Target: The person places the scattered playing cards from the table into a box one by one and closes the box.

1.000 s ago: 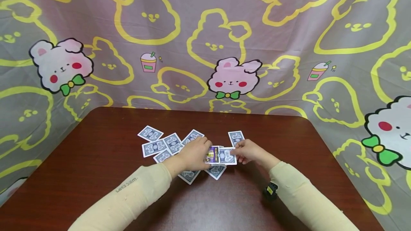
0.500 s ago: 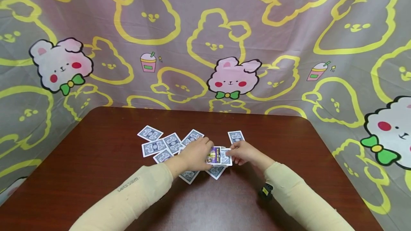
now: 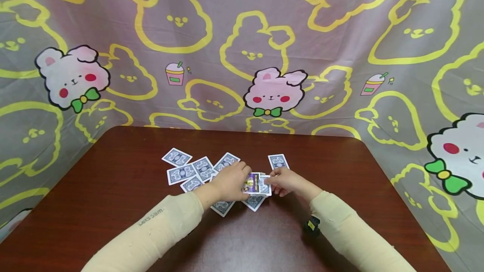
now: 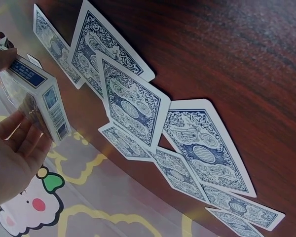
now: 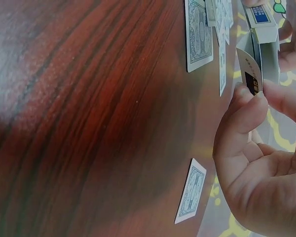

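Note:
My left hand [image 3: 228, 182] grips a playing card box [image 3: 251, 183], held above the table with its open end facing right. In the left wrist view, the box [image 4: 54, 112] shows a barcode on one narrow side. My right hand [image 3: 290, 181] pinches a playing card [image 3: 266, 185] between thumb and fingers at that open end. Seen from the right wrist, the card [image 5: 248, 70] bends slightly, with its far end at the box's mouth; part of it is hidden inside. Below the box lies a blue-backed card [image 3: 255, 203], face down.
Several blue-backed cards, such as one card [image 3: 177, 157] at the far left, lie spread and partly overlapping on the brown wooden table [image 3: 132, 154]. A single card [image 3: 277, 161] lies apart behind my right hand. Patterned cloth [image 3: 211, 95] hangs behind the table.
The right hand has moved left, and the card has slid further into the box, so less of it shows. My left hand has shifted only slightly.

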{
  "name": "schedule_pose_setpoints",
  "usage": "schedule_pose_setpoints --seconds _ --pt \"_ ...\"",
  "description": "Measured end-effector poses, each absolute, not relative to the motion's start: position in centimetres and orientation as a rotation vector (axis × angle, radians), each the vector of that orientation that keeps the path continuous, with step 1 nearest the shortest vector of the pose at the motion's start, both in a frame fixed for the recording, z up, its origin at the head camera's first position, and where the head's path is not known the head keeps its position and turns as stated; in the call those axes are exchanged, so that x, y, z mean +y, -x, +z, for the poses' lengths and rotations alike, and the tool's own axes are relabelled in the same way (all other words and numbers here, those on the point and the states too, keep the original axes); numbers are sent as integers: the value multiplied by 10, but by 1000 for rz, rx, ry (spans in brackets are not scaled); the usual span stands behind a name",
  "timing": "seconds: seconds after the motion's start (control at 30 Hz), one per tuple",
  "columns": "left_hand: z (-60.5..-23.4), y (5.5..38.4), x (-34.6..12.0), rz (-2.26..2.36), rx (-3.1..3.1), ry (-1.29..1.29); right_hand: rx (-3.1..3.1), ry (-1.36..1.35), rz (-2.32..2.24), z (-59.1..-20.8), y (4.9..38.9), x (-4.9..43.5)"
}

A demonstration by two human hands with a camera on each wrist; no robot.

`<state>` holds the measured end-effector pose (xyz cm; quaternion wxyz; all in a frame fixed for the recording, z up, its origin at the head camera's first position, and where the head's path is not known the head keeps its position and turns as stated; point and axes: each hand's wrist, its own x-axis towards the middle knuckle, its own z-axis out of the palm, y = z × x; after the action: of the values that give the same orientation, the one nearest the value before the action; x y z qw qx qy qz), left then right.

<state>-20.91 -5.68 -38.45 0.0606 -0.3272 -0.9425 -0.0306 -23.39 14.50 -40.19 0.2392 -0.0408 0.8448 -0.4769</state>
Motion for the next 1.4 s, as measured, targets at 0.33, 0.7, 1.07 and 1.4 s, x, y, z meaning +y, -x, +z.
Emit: schedule_pose_setpoints --seconds 0.33,0.7,1.07,1.4 --pt "-386 208 -56 -92 -2857 995 2319 121 -1296 -408 234 139" --pt "-387 209 -54 -80 -2831 1005 2318 140 -1288 -414 232 130" --pt "-385 209 -55 -114 -2853 990 2290 155 -1290 -411 231 135" --pt "-387 211 -64 -112 -2858 958 2574 43 -1129 -397 254 163"
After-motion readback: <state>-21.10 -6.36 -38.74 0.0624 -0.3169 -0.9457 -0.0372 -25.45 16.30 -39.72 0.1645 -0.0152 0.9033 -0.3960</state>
